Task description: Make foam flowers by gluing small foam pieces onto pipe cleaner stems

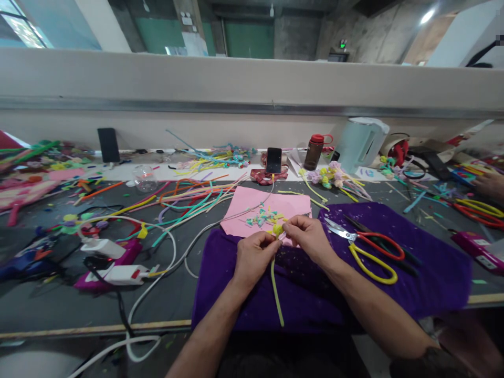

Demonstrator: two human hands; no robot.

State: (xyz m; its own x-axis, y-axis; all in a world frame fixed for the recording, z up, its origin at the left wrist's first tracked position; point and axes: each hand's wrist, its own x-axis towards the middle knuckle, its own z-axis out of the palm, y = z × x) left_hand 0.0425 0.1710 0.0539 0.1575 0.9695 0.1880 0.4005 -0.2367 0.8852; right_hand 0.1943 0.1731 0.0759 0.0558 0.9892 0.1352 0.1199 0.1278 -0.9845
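Note:
Between my two hands is a small yellow pipe-cleaner flower (277, 230) with a yellow-green stem (276, 294) hanging down over the purple cloth. My left hand (255, 257) is closed, its thumb and finger pinching the flower near the top of the stem. On the other side my right hand (307, 236) is closed too, with its fingertips at the flower's edge and a bit of pale pink-lilac there. Just beyond them lies a pink sheet (240, 205) with several short cut pipe-cleaner pieces (264, 216) on it.
Scissors (370, 247) with red and yellow handles lie on the purple cloth (433, 262) at right. White chargers (122, 274) and cables sit left. Behind are a phone (273, 160), a red-capped bottle (314, 152) and a kettle (360, 144). Another person's hand (490, 184) shows far right.

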